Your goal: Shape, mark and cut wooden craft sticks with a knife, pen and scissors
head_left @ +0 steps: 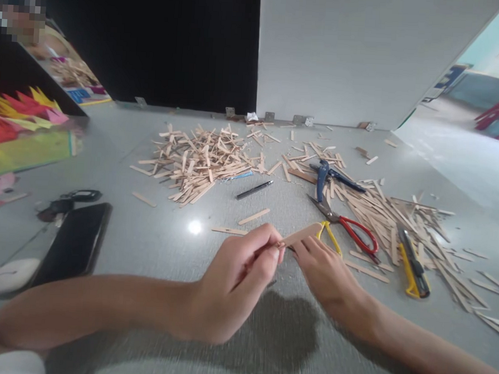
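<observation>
- Closest in, two bare forearms come in from the near left and near right corners, and they cast a dark shadow on the grey table (154, 243).
- Left hand (236, 281): the fingers are curled in, with thumb and forefinger pinched on the near end of a wooden stick (302, 234).
- Right hand (324, 269): it meets the left at the middle of the table, with its fingers closed under and around the same stick from the right.
- Held between the two hands, the wooden stick is off the table, with its rounded free end tilted up toward the far right.
- Just beyond the right hand lie red-handled scissors (354, 230), blades pointing far-left, with a yellow loop (330, 236) beside them that the fingers partly hide.
- Further right, a yellow utility knife (413, 269) rests at the near edge of a right-hand heap of sticks (392, 214).
- Blue pliers (329, 177) lie at the far end of that heap.
- A larger pile of sticks (196, 159) spreads over the far middle of the table, and a black pen (254, 189) lies just near of it.
- On the near left are a black phone (73, 245), a white mouse (13, 275) touching its near end, and coloured paper (22, 119) further off.
- A white board (365, 53) stands at the far edge.
</observation>
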The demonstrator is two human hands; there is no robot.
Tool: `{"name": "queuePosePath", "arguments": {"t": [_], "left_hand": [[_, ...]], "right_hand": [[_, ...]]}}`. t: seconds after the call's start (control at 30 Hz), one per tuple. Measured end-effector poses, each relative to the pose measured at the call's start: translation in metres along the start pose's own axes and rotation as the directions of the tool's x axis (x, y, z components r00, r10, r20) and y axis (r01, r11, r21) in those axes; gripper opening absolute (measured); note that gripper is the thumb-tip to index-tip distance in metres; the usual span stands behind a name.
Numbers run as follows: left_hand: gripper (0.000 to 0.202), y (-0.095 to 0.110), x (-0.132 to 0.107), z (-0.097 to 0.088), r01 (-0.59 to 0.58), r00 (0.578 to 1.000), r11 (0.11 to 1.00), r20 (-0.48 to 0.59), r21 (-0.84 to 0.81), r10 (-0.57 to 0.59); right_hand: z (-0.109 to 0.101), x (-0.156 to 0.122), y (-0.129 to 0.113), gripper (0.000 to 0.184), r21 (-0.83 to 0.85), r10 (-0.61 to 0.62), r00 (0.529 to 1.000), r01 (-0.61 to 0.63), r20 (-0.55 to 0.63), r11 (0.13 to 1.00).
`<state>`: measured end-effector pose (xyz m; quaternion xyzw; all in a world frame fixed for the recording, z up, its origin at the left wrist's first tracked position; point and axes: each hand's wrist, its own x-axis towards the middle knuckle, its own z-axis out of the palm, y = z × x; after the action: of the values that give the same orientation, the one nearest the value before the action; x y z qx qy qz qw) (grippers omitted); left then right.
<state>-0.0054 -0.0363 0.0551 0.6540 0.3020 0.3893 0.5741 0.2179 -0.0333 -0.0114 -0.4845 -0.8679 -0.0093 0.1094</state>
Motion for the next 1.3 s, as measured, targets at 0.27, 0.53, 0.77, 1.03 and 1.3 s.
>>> {"name": "queuePosePath", "arguments": {"t": [0.27,0.53,0.77,1.03,1.3], "left_hand": [[0.014,-0.006,0.002,0.002,-0.042,0.997,0.999,-0.067,-0.003,0.042],[0.027,-0.007,-0.001,0.004,-0.125,0.99,0.986,-0.055,0.108,0.132],[0.029,-0.013,-0.006,0.001,-0.176,0.98,0.948,-0.04,0.266,0.193],[0.029,-0.014,-0.005,0.002,-0.243,0.964,0.91,-0.024,0.336,0.266],[0.033,-0.025,-0.002,-0.001,-0.366,0.903,0.722,0.036,0.587,0.428]], "right_hand": [[-0.043,0.0,-0.019,0.016,0.346,0.209,0.946,-0.115,-0.247,0.931],[-0.082,-0.029,-0.047,0.043,0.382,0.23,0.884,-0.064,-0.407,0.922],[-0.078,-0.035,-0.049,0.063,0.42,0.098,0.924,0.072,-0.371,0.905],[-0.074,-0.037,-0.047,0.065,0.362,0.092,0.938,0.039,-0.335,0.931],[-0.077,-0.045,-0.05,0.064,0.322,0.075,0.961,0.015,-0.266,0.947]]}}
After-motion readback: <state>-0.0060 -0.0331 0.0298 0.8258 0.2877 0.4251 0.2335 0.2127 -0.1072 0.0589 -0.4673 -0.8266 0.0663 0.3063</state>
